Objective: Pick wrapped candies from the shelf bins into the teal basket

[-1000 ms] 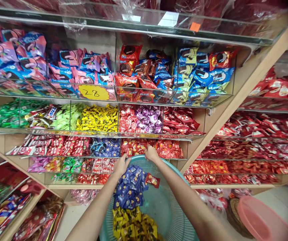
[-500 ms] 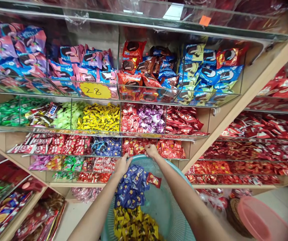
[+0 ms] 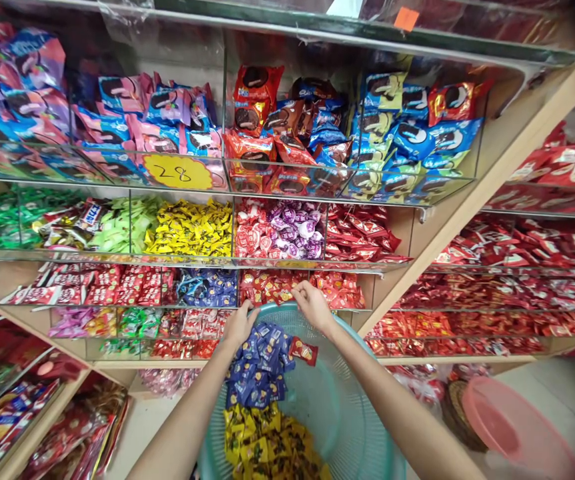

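A teal plastic basket (image 3: 367,400) with slotted walls stands below the shelf compartments. Blue-wrapped candies (image 3: 260,373), yellow-wrapped candies (image 3: 267,443) and one red candy packet (image 3: 303,351) lie inside it. My left hand (image 3: 239,325) is closed on the basket's far rim, its thumb pointing up. Over the front of a compartment of red-wrapped candies (image 3: 267,288) is my right hand (image 3: 313,307), its fingers curled together at the candies. Whatever is between those fingertips, if anything, is too small to make out.
Above, glass-fronted shelves hold cookie packs (image 3: 255,120), yellow candies (image 3: 190,230) and purple-wrapped candies (image 3: 295,230). A yellow price tag (image 3: 177,172) is on the upper glass. The wooden divider (image 3: 447,220) slants at right. A pink basket (image 3: 512,420) sits on the floor.
My right hand has shifted slightly right, showing more of its back. My left hand still holds the rim. The view has moved a little, and the basket's contents look the same.
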The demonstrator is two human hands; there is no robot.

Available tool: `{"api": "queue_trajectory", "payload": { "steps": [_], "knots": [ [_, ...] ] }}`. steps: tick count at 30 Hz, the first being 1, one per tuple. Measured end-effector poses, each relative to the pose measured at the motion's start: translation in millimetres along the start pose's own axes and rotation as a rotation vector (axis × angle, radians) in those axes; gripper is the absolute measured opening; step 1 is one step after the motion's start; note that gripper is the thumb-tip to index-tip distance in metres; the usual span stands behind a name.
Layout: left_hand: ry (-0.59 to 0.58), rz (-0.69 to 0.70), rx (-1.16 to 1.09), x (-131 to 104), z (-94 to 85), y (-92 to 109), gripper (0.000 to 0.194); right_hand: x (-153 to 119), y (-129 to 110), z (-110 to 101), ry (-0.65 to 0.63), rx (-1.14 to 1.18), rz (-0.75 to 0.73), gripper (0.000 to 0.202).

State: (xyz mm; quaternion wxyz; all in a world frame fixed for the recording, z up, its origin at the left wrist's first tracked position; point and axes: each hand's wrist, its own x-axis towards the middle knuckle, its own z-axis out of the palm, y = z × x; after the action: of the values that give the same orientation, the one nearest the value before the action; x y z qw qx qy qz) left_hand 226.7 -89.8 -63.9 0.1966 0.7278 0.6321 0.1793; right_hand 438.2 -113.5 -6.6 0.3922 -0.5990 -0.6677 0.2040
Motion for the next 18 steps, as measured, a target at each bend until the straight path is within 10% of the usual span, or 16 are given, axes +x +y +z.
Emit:
{"api": "queue_trajectory", "payload": {
  "steps": [8,18],
  "knots": [
    [0.013,0.007,0.0,-1.1,2.8,-1.4,0.034,-71.0,19.6,-21.0,-0.1,-0.296,0.076,0.023],
    [-0.004,0.001,0.012,-2.2,-0.8,1.7,0.035,-98.1,63.6,4.1,-0.224,0.042,0.436,0.014]
  ]
}}
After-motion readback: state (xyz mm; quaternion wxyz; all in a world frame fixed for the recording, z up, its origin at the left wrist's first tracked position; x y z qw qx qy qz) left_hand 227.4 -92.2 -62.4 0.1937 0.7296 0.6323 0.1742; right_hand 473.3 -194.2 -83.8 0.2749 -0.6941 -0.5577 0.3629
